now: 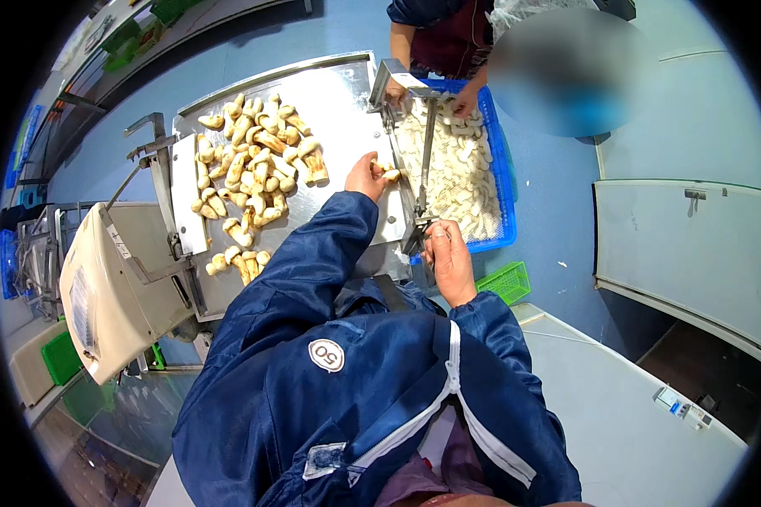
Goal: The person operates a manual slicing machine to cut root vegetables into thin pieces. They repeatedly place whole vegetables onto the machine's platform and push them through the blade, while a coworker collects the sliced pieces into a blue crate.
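My left hand point(368, 177) pinches a mushroom point(390, 173) at the right side of a metal worktable point(349, 95). The mushroom lies beside the blade assembly of a hinged metal slicer point(429, 136) mounted along that edge. My right hand point(451, 261) is closed around the slicer's handle at its near end, and the fingers hide most of the grip. Left of my hands, a pile of whole thick-stemmed mushrooms point(253, 161) is spread over the table. Beyond the slicer, a blue plastic basket point(506, 190) holds many pale mushroom slices point(453, 177).
Across from me, another person's hands point(466, 101) reach into the basket. A second metal slicer point(160, 177) is fixed at the table's left edge, beside a cream-coloured machine housing point(111, 285). A green plastic basket point(507, 283) lies behind my right hand. White cabinets point(678, 234) stand at the right.
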A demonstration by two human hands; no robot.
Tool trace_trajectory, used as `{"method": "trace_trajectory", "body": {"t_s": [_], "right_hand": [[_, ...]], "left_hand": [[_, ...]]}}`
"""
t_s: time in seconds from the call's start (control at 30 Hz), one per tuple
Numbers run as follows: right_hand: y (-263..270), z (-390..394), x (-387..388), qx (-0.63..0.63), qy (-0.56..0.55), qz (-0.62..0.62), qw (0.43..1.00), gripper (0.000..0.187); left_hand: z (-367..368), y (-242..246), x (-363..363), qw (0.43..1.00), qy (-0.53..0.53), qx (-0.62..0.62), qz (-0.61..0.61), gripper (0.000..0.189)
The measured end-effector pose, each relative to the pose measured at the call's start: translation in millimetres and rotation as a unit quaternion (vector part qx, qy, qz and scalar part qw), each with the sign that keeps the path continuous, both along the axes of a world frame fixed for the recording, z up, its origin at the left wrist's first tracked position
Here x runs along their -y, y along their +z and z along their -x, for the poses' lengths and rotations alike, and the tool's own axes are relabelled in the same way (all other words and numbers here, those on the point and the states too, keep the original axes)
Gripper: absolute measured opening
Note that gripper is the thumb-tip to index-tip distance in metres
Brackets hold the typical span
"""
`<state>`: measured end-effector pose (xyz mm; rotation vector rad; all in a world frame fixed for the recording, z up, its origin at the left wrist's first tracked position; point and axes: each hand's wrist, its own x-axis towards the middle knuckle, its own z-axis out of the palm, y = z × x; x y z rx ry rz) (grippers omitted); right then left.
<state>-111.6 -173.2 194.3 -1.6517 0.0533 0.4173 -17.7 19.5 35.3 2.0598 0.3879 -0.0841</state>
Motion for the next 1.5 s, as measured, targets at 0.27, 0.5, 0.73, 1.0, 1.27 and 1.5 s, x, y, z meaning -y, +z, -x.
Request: {"method": "trace_trajectory", "body": {"t_s": [0.27,0.5,0.73,1.0,1.27,1.5], "right_hand": [[12,-8,-2,-0.011,0.008,0.002,1.0,0.026],[16,-11,-5,-0.025,0.011,0.012,1.0,0.026],[-44,22,7,0.044,0.013,0.044,0.998,0.025],[-93,43,16,0.016,0.007,0.047,0.999,0.024],[23,-17,-15,0.033,0.005,-0.02,0.999,0.028],[-87,42,16,0.046,0.059,0.088,0.993,0.029]], "left_hand": [[-5,4,1,0.998,0.007,-0.008,0.054,0.064],[-8,6,-6,0.998,-0.005,-0.045,0.049,0.059],[-9,30,-3,0.998,-0.016,-0.061,0.023,0.058],[-8,19,-3,0.998,-0.022,-0.057,-0.006,0.059],[-6,2,0,0.998,-0.013,-0.046,0.043,0.056],[-9,1,-4,0.998,-0.049,-0.05,0.004,0.05]]}}
